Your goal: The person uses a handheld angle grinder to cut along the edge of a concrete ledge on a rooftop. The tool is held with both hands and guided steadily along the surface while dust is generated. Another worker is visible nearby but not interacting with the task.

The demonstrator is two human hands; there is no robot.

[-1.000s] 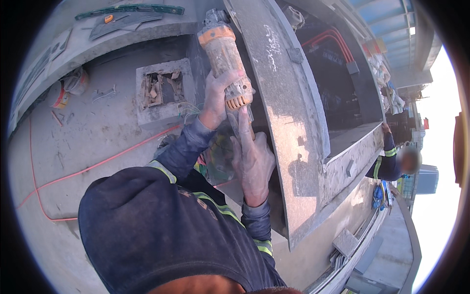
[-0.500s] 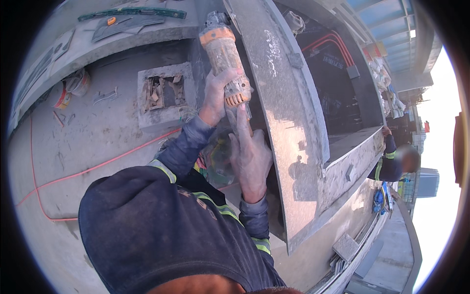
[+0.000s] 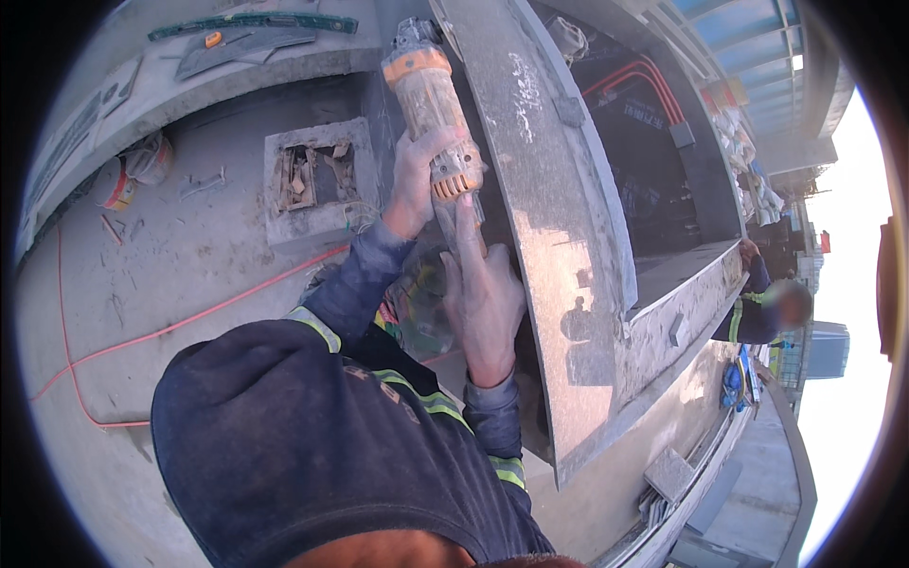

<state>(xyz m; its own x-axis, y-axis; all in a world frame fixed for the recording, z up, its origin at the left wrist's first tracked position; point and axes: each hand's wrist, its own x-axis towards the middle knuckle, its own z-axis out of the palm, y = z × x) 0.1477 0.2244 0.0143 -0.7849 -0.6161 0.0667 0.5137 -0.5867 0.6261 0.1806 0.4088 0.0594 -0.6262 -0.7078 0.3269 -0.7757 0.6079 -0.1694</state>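
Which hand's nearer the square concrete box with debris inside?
Left. In the picture, the left hand, wrapped around the power tool, is right of the concrete box; the right hand is farther right and lower, by the tool's vented end.

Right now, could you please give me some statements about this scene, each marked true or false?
1. The left hand holds the orange-and-grey power tool. True.
2. The right hand holds the green bar. False: the bar lies on the upper-left ledge.
3. A red cord or hose crosses the floor. True.
4. The square grey box is bare inside. False: broken pieces lie in it.
5. The white-marked slab is left of the power tool. False: it is right.
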